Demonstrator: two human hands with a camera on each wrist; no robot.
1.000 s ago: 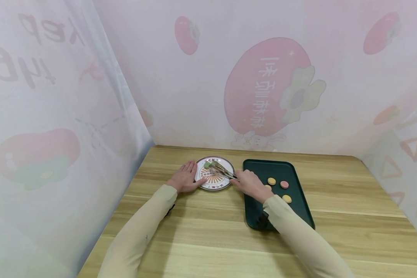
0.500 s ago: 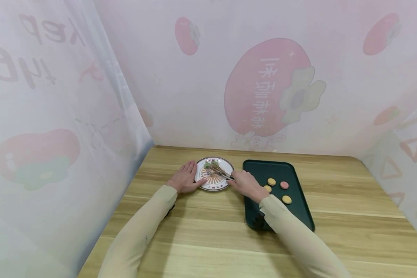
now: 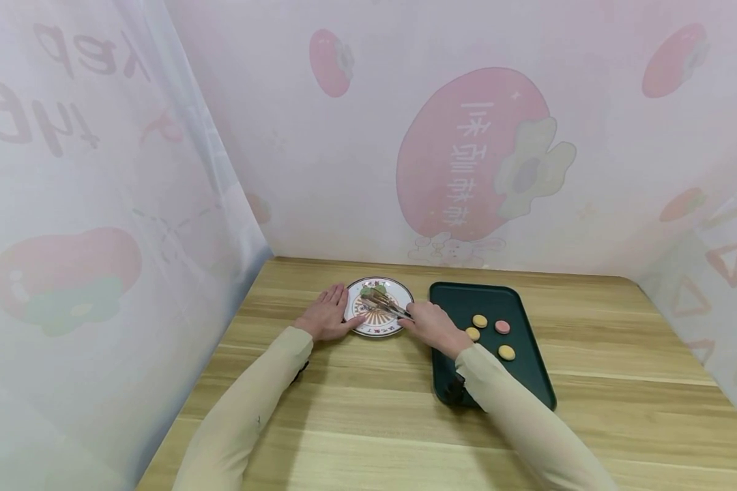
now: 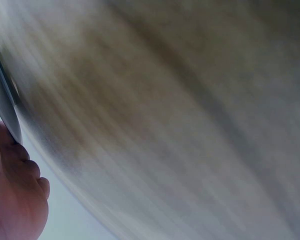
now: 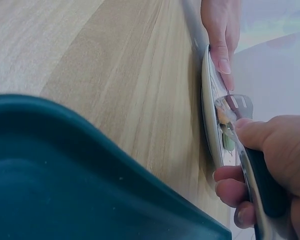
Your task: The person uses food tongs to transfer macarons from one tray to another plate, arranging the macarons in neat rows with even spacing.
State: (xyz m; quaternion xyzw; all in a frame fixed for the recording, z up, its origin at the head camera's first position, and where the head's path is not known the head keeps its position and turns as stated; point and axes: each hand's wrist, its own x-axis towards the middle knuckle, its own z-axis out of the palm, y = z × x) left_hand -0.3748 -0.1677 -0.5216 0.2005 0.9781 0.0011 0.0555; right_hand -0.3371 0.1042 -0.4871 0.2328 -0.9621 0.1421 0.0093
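A round white plate with printed characters and an orange ray pattern lies on the wooden table. My left hand, fingers straight, rests at its left edge with the thumb over the rim. From the right, my right hand grips metal tongs. In the right wrist view the tongs show a slotted head and a dark grip, with fingers and thumb curled round them. Their head is over the plate beside a small green piece. Something orange-brown sits at the tongs' head, partly hidden.
A dark green tray stands right of the plate, under my right forearm. On it lie a pink macaron and several yellow macarons. Printed curtains rise behind and beside the table.
My right hand has shifted slightly left with the tongs, whose head has moved a little left over the plate. The left hand, plate and tray have stayed in place.
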